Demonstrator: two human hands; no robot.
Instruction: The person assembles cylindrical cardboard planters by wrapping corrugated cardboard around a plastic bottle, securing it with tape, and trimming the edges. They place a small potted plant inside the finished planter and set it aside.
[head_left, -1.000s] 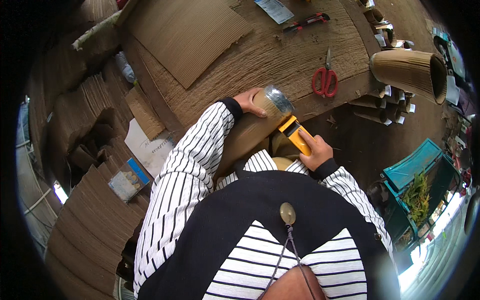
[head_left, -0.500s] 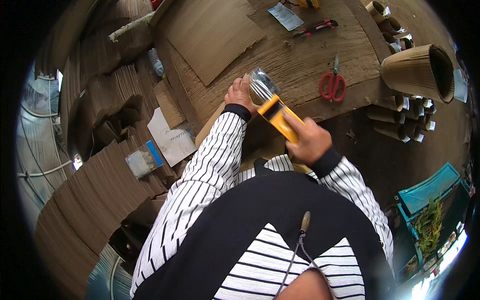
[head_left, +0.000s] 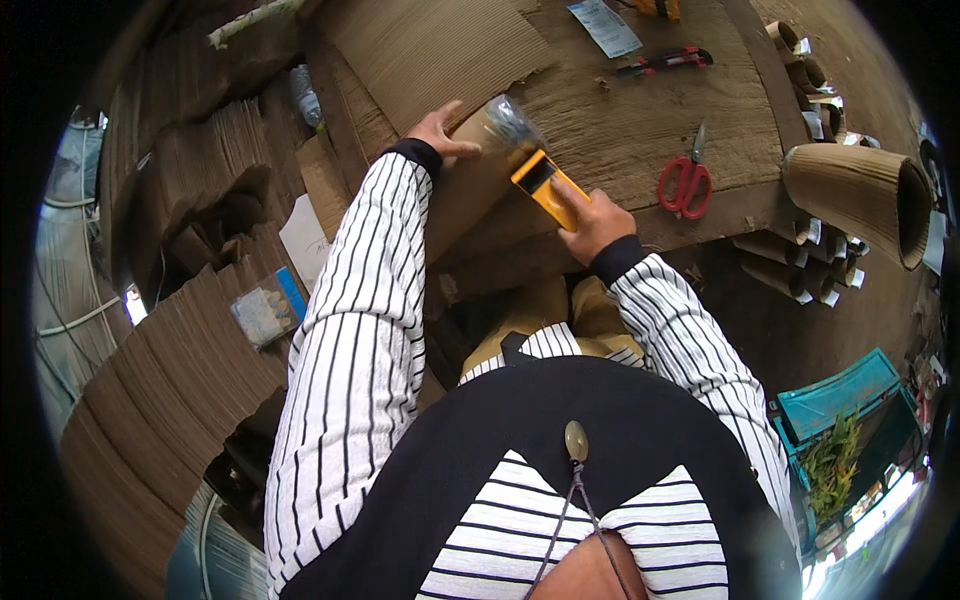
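My right hand (head_left: 598, 222) is wrapped round the yellow handle of a packing tape dispenser (head_left: 546, 190). Its clear tape roll (head_left: 512, 122) points away from me over the wooden table, slightly blurred. To the left, my left hand (head_left: 445, 135) has thumb and fingers spread and holds nothing. It is beside a piece of brown cardboard (head_left: 468, 190) at the table's near edge, between my two arms. I cannot tell whether the fingers touch it. A large corrugated cardboard sheet (head_left: 430, 50) lies flat beyond both hands.
Red-handled scissors (head_left: 686, 185), a utility knife (head_left: 665, 62) and a paper slip (head_left: 605, 27) lie on the table (head_left: 600, 120). A cardboard tube (head_left: 850, 195) sits at its right corner, above more tubes (head_left: 785, 275). Stacked cardboard (head_left: 160, 400) fills the left; a teal crate (head_left: 840, 395) stands lower right.
My left hand has come off the tape end, moved left and spread its fingers. The strip stretched between hand and dispenser no longer shows. The dispenser has shifted slightly away from me.
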